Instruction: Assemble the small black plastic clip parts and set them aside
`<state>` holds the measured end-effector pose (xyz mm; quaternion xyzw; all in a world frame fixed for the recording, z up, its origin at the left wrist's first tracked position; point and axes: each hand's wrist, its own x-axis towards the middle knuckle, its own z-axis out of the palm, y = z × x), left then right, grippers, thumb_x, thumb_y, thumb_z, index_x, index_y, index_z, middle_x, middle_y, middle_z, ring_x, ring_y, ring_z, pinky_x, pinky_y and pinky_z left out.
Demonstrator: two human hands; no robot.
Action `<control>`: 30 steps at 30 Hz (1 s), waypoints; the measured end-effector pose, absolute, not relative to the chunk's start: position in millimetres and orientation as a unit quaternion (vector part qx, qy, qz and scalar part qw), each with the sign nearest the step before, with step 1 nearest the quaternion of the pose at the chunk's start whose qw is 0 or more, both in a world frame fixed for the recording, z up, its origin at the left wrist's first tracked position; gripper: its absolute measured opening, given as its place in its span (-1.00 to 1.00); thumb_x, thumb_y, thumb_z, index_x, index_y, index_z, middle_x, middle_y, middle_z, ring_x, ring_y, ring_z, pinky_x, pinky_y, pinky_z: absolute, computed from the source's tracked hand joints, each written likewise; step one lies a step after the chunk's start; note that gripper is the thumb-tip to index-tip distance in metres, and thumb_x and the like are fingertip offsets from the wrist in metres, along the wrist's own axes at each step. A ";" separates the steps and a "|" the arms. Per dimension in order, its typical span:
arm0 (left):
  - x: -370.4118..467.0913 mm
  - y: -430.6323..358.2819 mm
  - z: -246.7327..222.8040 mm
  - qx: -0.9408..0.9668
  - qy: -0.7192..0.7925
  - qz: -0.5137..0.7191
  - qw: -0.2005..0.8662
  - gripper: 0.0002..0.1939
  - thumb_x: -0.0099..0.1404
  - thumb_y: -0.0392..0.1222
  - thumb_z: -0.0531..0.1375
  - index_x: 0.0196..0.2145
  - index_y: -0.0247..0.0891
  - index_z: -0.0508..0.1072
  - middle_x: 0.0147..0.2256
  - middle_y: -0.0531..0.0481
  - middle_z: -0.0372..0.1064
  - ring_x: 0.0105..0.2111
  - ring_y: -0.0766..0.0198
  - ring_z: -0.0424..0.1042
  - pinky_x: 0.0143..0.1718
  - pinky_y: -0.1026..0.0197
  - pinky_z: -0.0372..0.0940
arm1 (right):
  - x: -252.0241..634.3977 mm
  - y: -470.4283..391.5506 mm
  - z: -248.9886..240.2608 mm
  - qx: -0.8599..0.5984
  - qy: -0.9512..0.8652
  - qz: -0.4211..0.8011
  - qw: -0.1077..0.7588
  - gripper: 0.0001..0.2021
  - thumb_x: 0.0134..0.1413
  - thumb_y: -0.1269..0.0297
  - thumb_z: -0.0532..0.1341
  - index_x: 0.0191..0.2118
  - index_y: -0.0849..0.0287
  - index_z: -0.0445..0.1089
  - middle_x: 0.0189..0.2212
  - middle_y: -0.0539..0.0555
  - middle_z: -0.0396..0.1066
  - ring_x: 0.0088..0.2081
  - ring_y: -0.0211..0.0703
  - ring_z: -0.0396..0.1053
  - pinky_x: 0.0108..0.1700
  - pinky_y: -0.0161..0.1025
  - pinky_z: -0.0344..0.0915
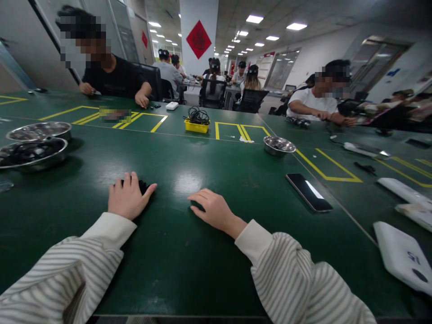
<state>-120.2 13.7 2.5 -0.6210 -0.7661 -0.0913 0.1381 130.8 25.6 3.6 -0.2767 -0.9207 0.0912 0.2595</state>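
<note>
My left hand (126, 196) lies palm down on the green table, its fingers spread over a small black object (144, 186). Most of that object is hidden under the hand; its dark, ridged edge shows between thumb and forefinger, and I cannot tell its kind. To the right, my right hand (213, 208) rests on the tabletop with fingers loosely bent and the thumb apart, nothing in it. Beyond it on the right lies a black phone (305, 191), screen up.
Steel bowls (38, 130) stand at the left, the nearer holding black cables (32, 150). A yellow tray (196, 127) of black cable and a small steel bowl (279, 146) are farther back. White devices (403, 256) line the right. Co-workers sit across the table (189, 270).
</note>
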 end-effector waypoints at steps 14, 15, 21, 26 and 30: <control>-162.0 62.8 4.7 -0.827 -0.556 -0.025 0.081 -0.31 0.19 0.16 -0.12 0.15 -0.34 -0.06 0.13 -0.19 -0.04 0.10 0.02 0.00 0.07 -0.04 -0.11 | 186.2 14.1 10.4 -0.284 -0.926 0.084 0.235 -0.74 0.06 0.36 0.05 -0.11 0.25 0.28 -0.23 0.11 0.37 -0.19 -0.20 0.28 -0.17 -0.25 0.24; -152.8 61.8 4.5 -0.827 -0.556 -0.025 0.087 -0.30 0.18 0.17 -0.12 0.15 -0.34 -0.06 0.13 -0.22 -0.04 0.10 0.00 0.01 0.07 -0.05 -0.11 | 185.6 14.2 9.9 -0.282 -0.926 0.083 0.235 -0.74 0.06 0.36 0.05 -0.11 0.25 0.29 -0.23 0.10 0.38 -0.19 -0.20 0.28 -0.17 -0.25 0.24; -63.9 47.0 1.8 -0.865 -0.489 -0.055 0.095 -0.20 0.11 0.29 -0.11 0.16 -0.29 -0.08 0.15 -0.22 -0.12 0.14 -0.05 -0.10 0.09 -0.07 -0.14 | 182.1 15.4 9.5 -0.345 -0.891 0.096 0.281 -0.76 0.03 0.40 0.06 -0.15 0.21 0.31 -0.25 0.07 0.38 -0.21 -0.22 0.29 -0.15 -0.26 0.22; 6.0 22.9 2.5 -0.889 -0.441 -0.109 0.054 -0.18 0.12 0.28 -0.09 0.16 -0.35 -0.12 0.14 -0.27 -0.08 0.14 -0.03 -0.11 0.11 -0.08 -0.15 | 189.5 23.1 9.8 -0.459 -0.816 0.116 0.331 -0.70 -0.01 0.37 0.08 -0.08 0.19 0.25 -0.20 0.09 0.33 -0.21 -0.19 0.27 -0.16 -0.23 0.23; 29.7 3.0 3.4 -0.892 -0.423 -0.158 -0.008 -0.18 0.15 0.18 -0.02 0.16 -0.44 -0.20 0.14 -0.30 -0.12 0.15 0.04 -0.12 0.13 -0.03 -0.14 | 195.7 29.2 6.2 -0.448 -0.831 0.149 0.293 -0.43 -0.16 0.23 0.23 0.03 0.23 0.12 -0.09 0.15 0.25 -0.13 -0.12 0.22 -0.08 -0.16 0.18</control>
